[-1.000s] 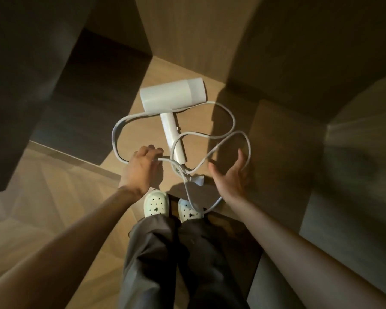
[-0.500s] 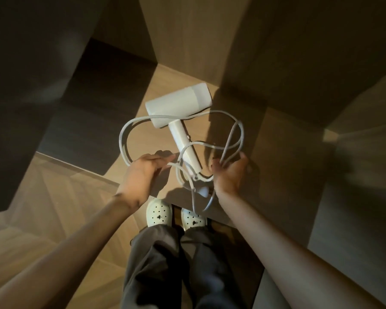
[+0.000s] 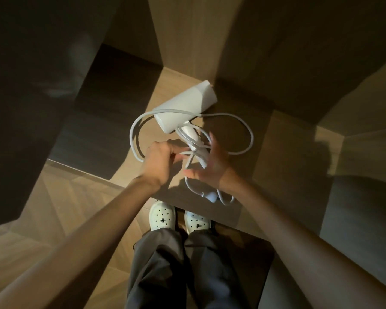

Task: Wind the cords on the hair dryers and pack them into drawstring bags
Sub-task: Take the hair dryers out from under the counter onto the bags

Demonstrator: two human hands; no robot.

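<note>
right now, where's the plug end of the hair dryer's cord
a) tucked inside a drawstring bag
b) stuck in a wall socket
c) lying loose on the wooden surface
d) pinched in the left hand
c: the plug lies loose on the wooden surface near its front edge, just below the open right hand, while the left hand pinches the cord farther along.
</note>
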